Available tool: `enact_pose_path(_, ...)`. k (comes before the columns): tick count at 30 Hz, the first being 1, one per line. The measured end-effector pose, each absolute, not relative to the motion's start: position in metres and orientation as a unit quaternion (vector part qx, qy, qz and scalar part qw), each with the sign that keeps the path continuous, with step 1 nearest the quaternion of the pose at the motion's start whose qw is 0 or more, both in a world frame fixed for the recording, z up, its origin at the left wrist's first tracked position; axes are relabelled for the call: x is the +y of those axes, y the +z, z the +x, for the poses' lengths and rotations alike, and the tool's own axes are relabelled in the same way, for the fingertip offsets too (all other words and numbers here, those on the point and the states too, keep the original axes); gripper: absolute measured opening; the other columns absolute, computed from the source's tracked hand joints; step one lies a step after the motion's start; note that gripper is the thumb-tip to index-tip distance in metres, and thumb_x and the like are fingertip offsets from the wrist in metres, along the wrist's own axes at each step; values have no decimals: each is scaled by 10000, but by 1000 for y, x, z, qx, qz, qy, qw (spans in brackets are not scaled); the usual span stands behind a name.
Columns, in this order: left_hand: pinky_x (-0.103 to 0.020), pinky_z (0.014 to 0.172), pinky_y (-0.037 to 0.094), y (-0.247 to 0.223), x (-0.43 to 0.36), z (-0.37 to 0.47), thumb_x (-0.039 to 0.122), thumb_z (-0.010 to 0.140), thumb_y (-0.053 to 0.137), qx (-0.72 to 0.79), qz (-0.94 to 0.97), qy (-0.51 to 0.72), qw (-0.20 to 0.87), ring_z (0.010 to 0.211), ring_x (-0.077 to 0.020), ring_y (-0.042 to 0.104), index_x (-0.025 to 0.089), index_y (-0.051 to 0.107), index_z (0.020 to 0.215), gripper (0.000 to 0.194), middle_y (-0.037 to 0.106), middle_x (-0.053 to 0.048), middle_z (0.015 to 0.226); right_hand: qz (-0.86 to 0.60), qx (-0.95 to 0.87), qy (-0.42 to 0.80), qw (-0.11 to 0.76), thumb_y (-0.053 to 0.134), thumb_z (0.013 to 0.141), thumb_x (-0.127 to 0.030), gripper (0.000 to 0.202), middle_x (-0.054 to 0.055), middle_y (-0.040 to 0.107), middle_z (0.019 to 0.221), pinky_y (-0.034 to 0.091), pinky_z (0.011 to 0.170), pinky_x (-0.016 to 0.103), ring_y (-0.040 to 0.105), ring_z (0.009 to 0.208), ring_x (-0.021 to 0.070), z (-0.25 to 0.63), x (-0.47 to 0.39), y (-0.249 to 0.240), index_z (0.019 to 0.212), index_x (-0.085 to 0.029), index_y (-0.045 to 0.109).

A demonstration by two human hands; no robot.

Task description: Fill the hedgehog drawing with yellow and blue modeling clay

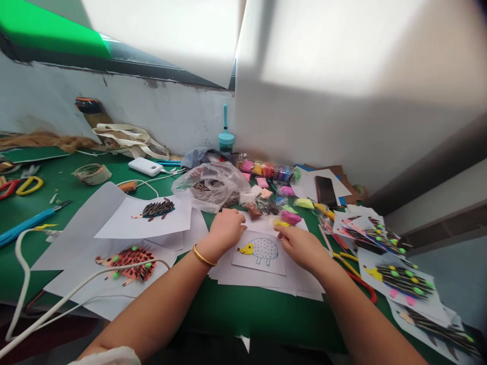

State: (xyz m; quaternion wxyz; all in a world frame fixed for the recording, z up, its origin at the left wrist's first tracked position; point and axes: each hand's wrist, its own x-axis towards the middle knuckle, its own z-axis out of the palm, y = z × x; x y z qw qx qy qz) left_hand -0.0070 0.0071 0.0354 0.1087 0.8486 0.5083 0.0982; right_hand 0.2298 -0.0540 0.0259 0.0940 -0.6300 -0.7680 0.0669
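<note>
A small white sheet of paper point(241, 266) lies on a stack of white sheets, bearing a drawn hedgehog with a yellow clay face and a blue outlined body. My left hand point(225, 230) is closed at its top left corner, fingers curled in; a gold bracelet circles that wrist. At the top right corner, my right hand point(302, 246) pinches the edge with thumb and forefinger. Just behind those fingertips is a yellow clay packet point(280, 223), beside a magenta clay packet point(291, 217). The exact fingertip contacts are partly hidden.
Behind my hands sit a plastic bag of sunflower seeds point(213, 185) and several clay packets. Finished hedgehog pictures point(405, 279) lie right, another point(129, 266) left. A phone point(325, 191), white power bank point(145, 166), cables, scissors point(29, 186) and a blue cutter point(28, 225) surround the workspace.
</note>
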Motion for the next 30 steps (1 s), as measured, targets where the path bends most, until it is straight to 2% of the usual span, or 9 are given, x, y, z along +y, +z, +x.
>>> enact_pose_path(3,-363,831,450,19,11,-6,345,858,646,503,849,92,130,977,-257,606,210,737,939,182,660,-89,1012,-632,-768,73,82,479,902,-205,330,67,738,1105,487,765,318,681,945,236,227,-42,23,1135,-241,710)
enact_pose_path(6,-361,839,444,8,7,-7,349,830,681,501,847,108,140,995,-253,596,225,721,962,185,646,-74,1014,-619,-774,72,112,513,901,-190,265,74,726,1060,486,831,322,655,975,225,224,-38,9,1058,-219,724)
enact_pose_path(10,-357,816,435,4,6,-9,326,811,701,498,847,111,148,959,-241,595,220,700,815,107,641,-50,936,-600,-781,51,164,543,900,-164,218,84,686,1010,472,905,330,616,997,212,221,-42,-8,1027,-192,717)
enact_pose_path(13,-351,808,427,3,8,-10,310,809,699,502,842,113,162,944,-231,595,212,682,781,104,637,-45,912,-595,-780,46,187,540,912,-168,210,81,674,988,477,905,335,603,983,208,222,-43,-14,1025,-198,714)
enact_pose_path(15,-347,818,425,2,9,-11,302,805,697,506,836,121,174,958,-229,594,214,683,840,95,638,-44,932,-590,-782,48,197,530,918,-166,213,78,672,979,480,902,341,599,976,208,223,-42,-18,1022,-201,713)
enact_pose_path(20,-373,864,415,0,7,-13,356,782,722,504,832,138,186,1007,-242,587,242,674,993,244,644,-33,990,-579,-785,57,215,499,934,-165,228,79,673,979,483,900,353,598,975,209,224,-38,-24,1018,-200,709)
enact_pose_path(26,-372,839,406,0,9,-11,264,813,675,500,838,115,185,954,-225,609,240,701,844,46,668,-21,918,-581,-780,65,225,502,925,-192,215,76,688,996,478,896,349,610,981,219,229,-37,-19,1015,-191,697)
enact_pose_path(30,-362,817,403,2,11,-12,223,823,640,498,839,113,188,923,-216,616,232,702,796,69,682,-18,892,-643,-726,-8,245,513,911,-242,194,88,684,974,467,831,354,607,932,239,247,-35,-11,974,-190,689)
